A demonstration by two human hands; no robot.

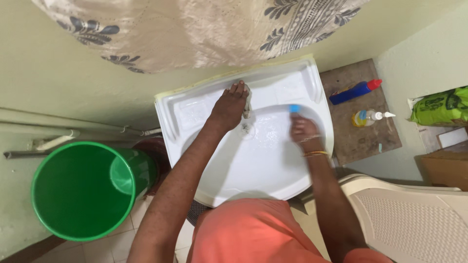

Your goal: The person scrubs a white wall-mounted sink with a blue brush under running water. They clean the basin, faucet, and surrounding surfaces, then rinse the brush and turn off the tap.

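Frame center: a person's left hand [230, 104] is gripping the tap [247, 108] at the back of a white wash basin [195, 160], w/ water running, while the right hand [304, 132], closed on a blue scrubber [294, 108], is scrubbing the bowl's right wall; green bucket [73, 195] lower left.

To the right of the basin I am bent over, a blue bottle with a red cap [354, 91] lies on its side on a brown stone ledge [363, 141], its cap pointing toward the far right corner. Just below it on the same ledge lies a small clear bottle with a white nozzle [371, 116], carrying a yellow and blue label, nozzle pointing right. Farther right, at the frame's edge, a bright green plastic bag with dark printing [441, 106] sits bunched above a brown cardboard box [446, 169].
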